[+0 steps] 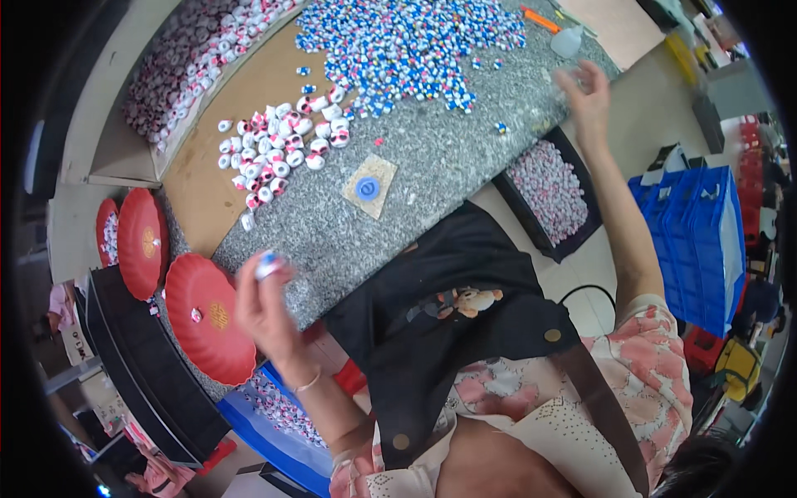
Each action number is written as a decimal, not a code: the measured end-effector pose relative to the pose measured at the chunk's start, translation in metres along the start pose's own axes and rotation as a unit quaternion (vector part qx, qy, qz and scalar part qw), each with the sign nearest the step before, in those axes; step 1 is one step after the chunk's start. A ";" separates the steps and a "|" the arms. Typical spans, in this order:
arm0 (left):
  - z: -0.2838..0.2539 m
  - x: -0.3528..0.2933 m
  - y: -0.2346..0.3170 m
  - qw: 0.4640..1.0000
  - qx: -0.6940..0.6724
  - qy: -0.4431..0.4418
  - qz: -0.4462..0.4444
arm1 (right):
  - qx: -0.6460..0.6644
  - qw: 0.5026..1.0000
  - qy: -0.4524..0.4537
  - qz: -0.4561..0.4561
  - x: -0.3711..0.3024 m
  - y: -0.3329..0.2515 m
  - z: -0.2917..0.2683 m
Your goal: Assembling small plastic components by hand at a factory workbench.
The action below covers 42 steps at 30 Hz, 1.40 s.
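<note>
My left hand [270, 319] is raised over the near left part of the grey speckled table [465, 158]. Its fingertips pinch a small toy figure [270, 266], white and pink with a blue end, slightly blurred. Out past the table's right edge, my right hand [586, 95] has bent fingers held apart, and nothing shows in them. White toy heads [278, 149] with pink and black marks lie loose at the left. Behind them spreads a large heap of small blue-and-white toy pieces [407, 50]. A blue round piece [368, 188] rests on a tan square pad [386, 170].
Red scalloped trays [212, 315] stand at the left edge. A bin [174, 108] of toy heads is at the back left. Below the table are a black crate [548, 195] of small pieces and a blue crate [274, 440]. Blue stacked crates [689, 241] stand right. An orange tool [541, 20] lies behind.
</note>
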<state>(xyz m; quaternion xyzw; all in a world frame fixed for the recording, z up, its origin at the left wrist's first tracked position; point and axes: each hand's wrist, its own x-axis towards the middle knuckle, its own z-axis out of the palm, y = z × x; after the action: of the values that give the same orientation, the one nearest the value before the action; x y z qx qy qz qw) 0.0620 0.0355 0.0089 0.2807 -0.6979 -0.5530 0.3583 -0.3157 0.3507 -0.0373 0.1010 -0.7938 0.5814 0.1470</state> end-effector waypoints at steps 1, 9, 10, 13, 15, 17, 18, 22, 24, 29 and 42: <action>-0.016 0.003 0.004 0.993 0.097 0.047 0.037 | -0.019 0.999 0.039 0.001 0.027 0.029 -0.014; -0.115 -0.018 -0.013 0.720 0.624 0.230 0.197 | -0.043 0.993 -0.053 -0.091 0.077 0.068 0.023; -0.106 -0.022 -0.008 0.746 0.600 0.217 0.192 | -0.057 0.993 -0.076 -0.076 0.079 0.067 0.023; -0.054 -0.016 -0.004 0.798 0.529 0.170 0.234 | -0.081 0.991 -0.099 -0.037 0.089 0.075 0.011; -0.025 -0.016 -0.008 0.845 0.467 0.129 0.227 | 0.002 0.992 -0.095 -0.077 0.082 0.066 0.008; -0.005 -0.025 -0.018 0.875 0.428 0.096 0.204 | 0.063 0.983 -0.160 -0.067 0.051 0.041 0.025; 0.000 -0.029 -0.023 0.872 0.436 0.107 0.197 | 0.109 0.971 -0.207 -0.052 0.034 0.023 0.030; 0.002 -0.029 -0.043 0.907 0.376 0.085 0.171 | 0.150 0.858 -0.489 0.053 -0.036 -0.056 0.051; -0.002 -0.029 -0.049 0.908 0.370 0.094 0.176 | 0.131 0.802 -0.574 0.099 -0.056 -0.083 0.072; -0.002 -0.028 -0.064 0.912 0.364 0.089 0.166 | -0.106 0.758 -0.618 -0.180 -0.076 -0.117 0.101; -0.003 -0.027 -0.062 0.918 0.348 0.085 0.172 | -0.246 0.647 -0.582 -0.428 -0.086 -0.147 0.116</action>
<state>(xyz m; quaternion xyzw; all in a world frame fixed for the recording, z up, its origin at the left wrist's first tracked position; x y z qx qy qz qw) 0.0794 0.0407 -0.0559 0.3095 -0.8505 -0.1792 0.3857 -0.1995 0.1947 0.0317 0.7070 -0.6985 0.0591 -0.0931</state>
